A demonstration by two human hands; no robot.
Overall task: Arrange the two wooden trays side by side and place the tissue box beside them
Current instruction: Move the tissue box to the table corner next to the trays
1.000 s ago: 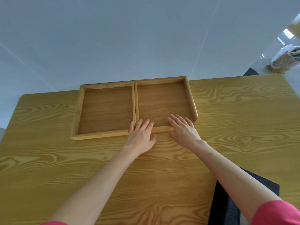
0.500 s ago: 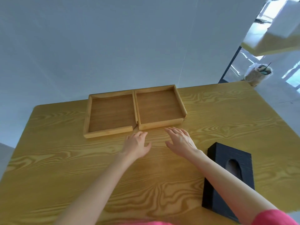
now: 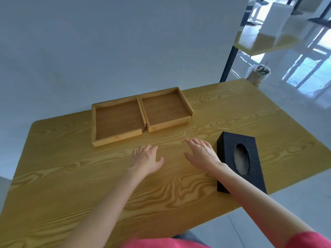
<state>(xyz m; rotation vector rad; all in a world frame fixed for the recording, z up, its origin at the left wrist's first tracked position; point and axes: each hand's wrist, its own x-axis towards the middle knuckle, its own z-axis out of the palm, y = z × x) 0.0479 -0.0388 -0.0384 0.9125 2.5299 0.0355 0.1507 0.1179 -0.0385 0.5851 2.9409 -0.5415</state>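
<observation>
Two shallow wooden trays sit side by side at the back of the wooden table [image 3: 71, 185]: the left tray [image 3: 117, 140] and the right tray [image 3: 167, 126], their inner walls touching. A black tissue box [image 3: 231, 145] with an oval opening lies on the table to the right, nearer to me. My left hand [image 3: 146, 158] hovers flat and open in front of the trays, holding nothing. My right hand [image 3: 201, 153] is open with fingers spread, just left of the tissue box, its forearm crossing the box's near corner.
A white wall rises behind the table. Off the table's back right corner stand a black post [image 3: 228, 59] and a bag-lined bin [image 3: 258, 75] on a glossy floor. Another yellow table [image 3: 268, 45] is farther back.
Both hands have come off the trays' front edge and drawn back toward me. The view has swung right and pulled back, bringing the tissue box fully into sight beside my right hand.
</observation>
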